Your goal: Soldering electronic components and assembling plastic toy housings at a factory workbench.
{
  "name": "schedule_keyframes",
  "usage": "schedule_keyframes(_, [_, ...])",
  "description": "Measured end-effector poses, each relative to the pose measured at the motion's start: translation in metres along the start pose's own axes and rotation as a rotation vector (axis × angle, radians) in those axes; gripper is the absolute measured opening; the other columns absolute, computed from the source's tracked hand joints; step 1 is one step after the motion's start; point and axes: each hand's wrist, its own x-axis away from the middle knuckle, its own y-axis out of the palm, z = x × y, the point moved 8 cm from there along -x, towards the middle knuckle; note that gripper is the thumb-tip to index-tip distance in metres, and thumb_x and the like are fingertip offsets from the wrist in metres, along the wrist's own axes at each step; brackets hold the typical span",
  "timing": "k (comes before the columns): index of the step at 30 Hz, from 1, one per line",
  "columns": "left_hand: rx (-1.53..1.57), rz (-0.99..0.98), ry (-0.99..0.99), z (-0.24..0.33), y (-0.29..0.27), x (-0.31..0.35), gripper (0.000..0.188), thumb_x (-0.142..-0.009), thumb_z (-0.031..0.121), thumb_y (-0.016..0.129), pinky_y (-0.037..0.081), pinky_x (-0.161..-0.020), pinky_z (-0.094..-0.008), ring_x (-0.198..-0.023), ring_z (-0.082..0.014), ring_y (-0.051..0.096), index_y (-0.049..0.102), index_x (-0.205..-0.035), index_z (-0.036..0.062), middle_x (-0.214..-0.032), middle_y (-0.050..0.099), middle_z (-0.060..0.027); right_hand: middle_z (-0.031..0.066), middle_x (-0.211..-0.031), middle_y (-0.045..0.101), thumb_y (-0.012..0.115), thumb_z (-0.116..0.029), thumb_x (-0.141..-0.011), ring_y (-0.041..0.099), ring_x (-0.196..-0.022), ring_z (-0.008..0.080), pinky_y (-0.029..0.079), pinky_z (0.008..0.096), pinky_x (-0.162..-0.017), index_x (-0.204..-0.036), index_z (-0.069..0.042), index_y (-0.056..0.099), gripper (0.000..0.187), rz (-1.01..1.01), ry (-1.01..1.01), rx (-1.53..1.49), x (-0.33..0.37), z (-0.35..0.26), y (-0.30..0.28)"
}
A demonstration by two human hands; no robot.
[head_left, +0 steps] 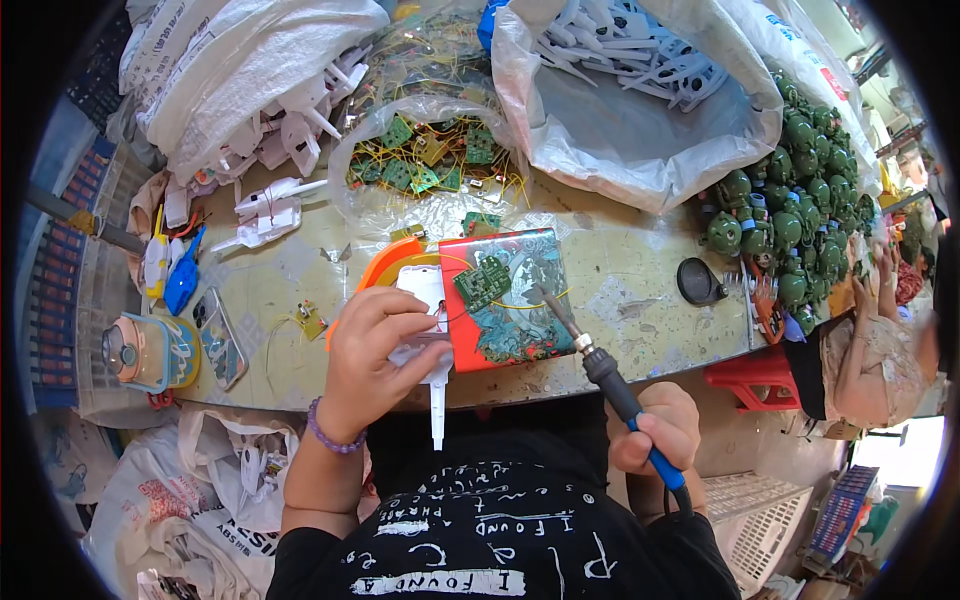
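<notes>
My left hand (375, 350) is curled over a white plastic housing (438, 405), its thumb lying across it. The housing's narrow end sticks out past the table's front edge. Whether my fingertips also pinch a thin wire is hard to tell. In my right hand (660, 430) is a soldering iron (610, 375) with a blue and black handle, its tip pointing up and left. A green circuit board (482, 283) with thin wires lies on a red block (505, 345) with a stained, worn top, right beside the housing.
An orange curved holder (375, 275) stands behind my left hand. Farther back are a bag of circuit boards (430, 160) and a sack of white plastic parts (640, 150). Green round parts (790, 210) pile up at right, near a black ring-shaped piece (698, 282). Blue cutters (184, 272) lie left.
</notes>
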Motion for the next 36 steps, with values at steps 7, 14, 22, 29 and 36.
schedule_keyframes(7, [0.016,0.09,-0.007,0.007,0.007,-0.01,0.02,-0.07,0.001,0.075,0.047,-0.081,-0.0382,-0.078,-0.025,0.064,0.067,-0.087,0.0058,-0.083,0.068,-0.0067,0.0055,-0.06,0.049,0.054,-0.018,-0.093,0.044,-0.044,0.017,0.036,0.0303,-0.04,-0.1,-0.002,0.049,0.018,0.096,-0.007,-0.001,0.004,0.004,-0.006])
schedule_keyframes(14, [-0.155,0.052,0.032,0.022,0.012,-0.028,0.017,-0.073,0.003,0.073,0.049,-0.076,-0.0362,-0.074,-0.0246,0.064,0.068,-0.089,0.0067,-0.077,0.066,-0.0064,0.003,-0.065,0.055,0.065,-0.009,-0.082,0.053,-0.048,0.0182,0.043,0.03,-0.044,-0.104,-0.005,0.051,0.026,0.061,0.036,-0.05,0.009,0.009,-0.003])
schedule_keyframes(22, [-0.183,0.002,0.058,0.02,0.021,-0.025,0.018,-0.073,0.002,0.073,0.052,-0.075,-0.0374,-0.083,-0.0277,0.067,0.068,-0.091,0.0036,-0.092,0.068,-0.0094,0.0031,-0.066,0.056,0.067,-0.009,-0.082,0.054,-0.049,0.0185,0.043,0.0301,-0.043,-0.104,-0.005,0.052,0.027,0.056,0.057,-0.101,0.011,0.013,-0.003])
schedule_keyframes(29, [-0.181,0.04,0.093,0.021,0.023,-0.03,0.015,-0.071,0.003,0.073,0.054,-0.075,-0.038,-0.086,-0.0283,0.067,0.065,-0.085,0.0033,-0.098,0.068,-0.0108,0.0031,-0.062,0.054,0.063,-0.018,-0.088,0.05,-0.045,0.0174,0.041,0.0299,-0.042,-0.1,-0.005,0.051,0.021,0.148,0.08,-0.075,0.005,0.022,-0.003])
schedule_keyframes(36, [-0.156,-0.003,0.071,0.018,0.025,-0.03,0.014,-0.069,0.0,0.071,0.055,-0.076,-0.0365,-0.094,-0.0277,0.067,0.062,-0.08,0.0024,-0.104,0.068,-0.0104,0.004,-0.067,0.059,0.069,-0.009,-0.08,0.058,-0.053,0.0214,0.046,0.0323,-0.047,-0.1,-0.006,0.056,0.023,0.095,0.126,-0.197,0.006,0.022,0.001])
